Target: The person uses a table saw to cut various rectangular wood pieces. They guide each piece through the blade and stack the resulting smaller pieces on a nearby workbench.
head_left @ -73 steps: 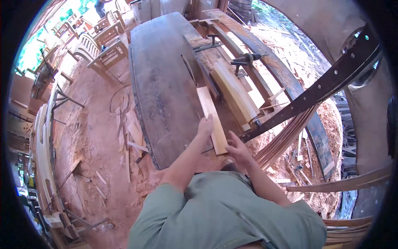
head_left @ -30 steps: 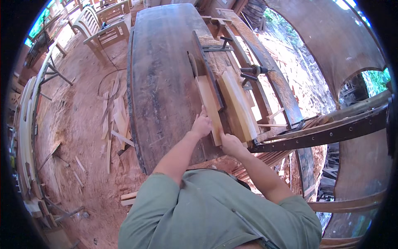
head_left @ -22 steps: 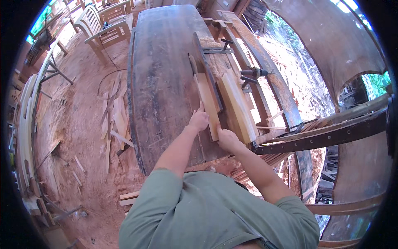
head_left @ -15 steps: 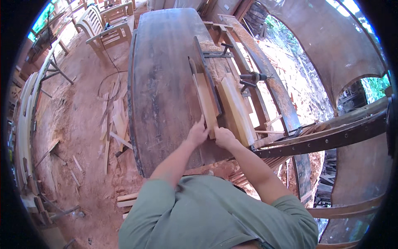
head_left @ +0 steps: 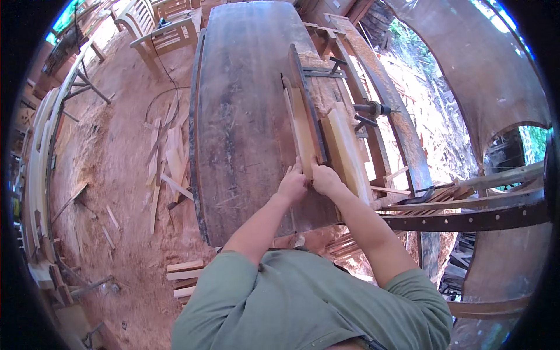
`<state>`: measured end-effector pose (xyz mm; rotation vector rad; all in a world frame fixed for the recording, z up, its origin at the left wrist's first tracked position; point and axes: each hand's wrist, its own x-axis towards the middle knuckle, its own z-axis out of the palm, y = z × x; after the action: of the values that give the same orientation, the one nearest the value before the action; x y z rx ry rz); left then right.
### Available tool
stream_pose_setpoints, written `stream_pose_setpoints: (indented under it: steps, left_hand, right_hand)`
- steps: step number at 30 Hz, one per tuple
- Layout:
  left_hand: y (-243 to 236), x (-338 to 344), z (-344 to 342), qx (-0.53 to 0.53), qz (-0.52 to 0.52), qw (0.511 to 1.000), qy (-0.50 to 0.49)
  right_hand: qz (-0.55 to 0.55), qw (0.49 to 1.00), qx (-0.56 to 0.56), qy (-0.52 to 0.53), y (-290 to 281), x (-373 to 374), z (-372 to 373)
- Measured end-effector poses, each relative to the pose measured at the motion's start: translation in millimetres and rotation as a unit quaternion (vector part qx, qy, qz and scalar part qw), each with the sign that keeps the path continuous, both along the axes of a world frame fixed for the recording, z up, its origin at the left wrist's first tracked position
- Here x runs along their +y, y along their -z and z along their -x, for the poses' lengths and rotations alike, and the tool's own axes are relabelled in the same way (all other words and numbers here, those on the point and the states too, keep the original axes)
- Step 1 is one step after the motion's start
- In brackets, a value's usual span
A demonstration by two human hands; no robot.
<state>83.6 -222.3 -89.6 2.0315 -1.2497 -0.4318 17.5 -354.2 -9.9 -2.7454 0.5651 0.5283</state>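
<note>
A pale wooden plank (head_left: 302, 129) lies lengthwise on a long dark table top (head_left: 245, 116), against a dark upright rail (head_left: 307, 99). My left hand (head_left: 293, 185) presses on the plank's near end, fingers closed on its left edge. My right hand (head_left: 325, 178) sits beside it on the same end, by the rail. A wider pale board (head_left: 348, 150) lies just right of the rail.
Metal clamps (head_left: 368, 111) stick out to the right of the boards. Offcuts and slats (head_left: 166, 157) litter the sawdust floor on the left. A wooden chair (head_left: 160, 29) stands at the far left. Curved dark beams (head_left: 466, 219) run along the right.
The plank has slid away from me along the rail, and both hands have followed it forward and come close together on its near end.
</note>
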Motion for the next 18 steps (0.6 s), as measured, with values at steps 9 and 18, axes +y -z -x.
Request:
stream_pose_setpoints:
  steps: [9, 18]
  left_hand:
    - [-5, -21, -30, -0.022, -0.046, 0.998, -0.024]
    - [-6, -23, -26, 0.034, -0.007, 0.997, -0.071]
  right_hand:
    - [0.020, 0.996, -0.021, 0.082, 24, 0, 0]
    - [-0.013, 0.986, -0.039, 0.162, 19, 14, 1]
